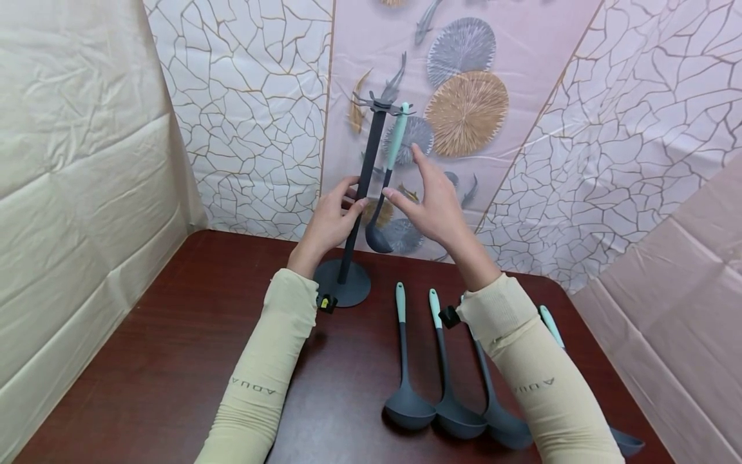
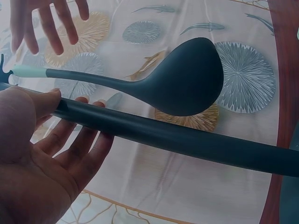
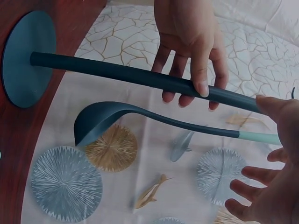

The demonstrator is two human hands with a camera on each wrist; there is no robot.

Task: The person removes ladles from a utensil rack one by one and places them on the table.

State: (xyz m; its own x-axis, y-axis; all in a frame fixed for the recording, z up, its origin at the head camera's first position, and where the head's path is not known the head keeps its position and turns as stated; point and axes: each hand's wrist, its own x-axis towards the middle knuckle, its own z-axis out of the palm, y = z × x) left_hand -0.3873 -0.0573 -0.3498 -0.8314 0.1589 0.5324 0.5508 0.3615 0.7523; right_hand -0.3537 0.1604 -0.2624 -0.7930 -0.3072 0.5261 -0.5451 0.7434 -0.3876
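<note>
My left hand (image 1: 329, 219) grips the dark pole of a utensil stand (image 1: 371, 151) with thumb and fingers; its round base (image 1: 353, 293) is on the table. From a hook of the stand's top ring (image 1: 382, 105) hangs a dark ladle (image 1: 378, 240) with a mint-green handle, its bowl clear of the tabletop. Beside that handle my right hand (image 1: 435, 201) is spread, fingers and thumb apart. In the right wrist view, the right hand (image 3: 275, 177) has nothing in its grasp, its thumb near the pole. The left wrist view shows the ladle's bowl (image 2: 187, 79) alongside the pole.
Several more mint-handled ladles, including one ladle (image 1: 408, 406) at the left of the row, lie on the reddish-brown table (image 1: 174, 361). The right sleeve (image 1: 533, 361) partly covers some of them. Patterned cloth (image 1: 249, 116) hangs behind the table's far edge.
</note>
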